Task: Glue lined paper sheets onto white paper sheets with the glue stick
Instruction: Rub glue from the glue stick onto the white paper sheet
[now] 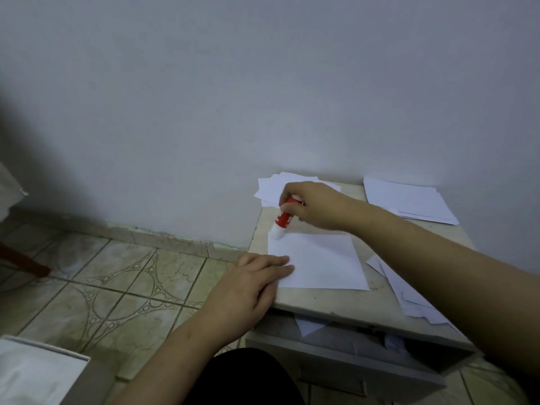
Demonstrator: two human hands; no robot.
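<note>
A white paper sheet lies in the middle of a small low table. My right hand grips a red and white glue stick, tilted, with its white tip touching the sheet's far left corner. My left hand rests flat with fingers together on the sheet's near left edge, pinning it down. I cannot tell whether this sheet is lined.
More paper piles lie at the table's back left, back right and right edge. An open drawer with paper sits under the tabletop. A grey wall stands behind. Tiled floor spreads to the left, with a white box at the lower left.
</note>
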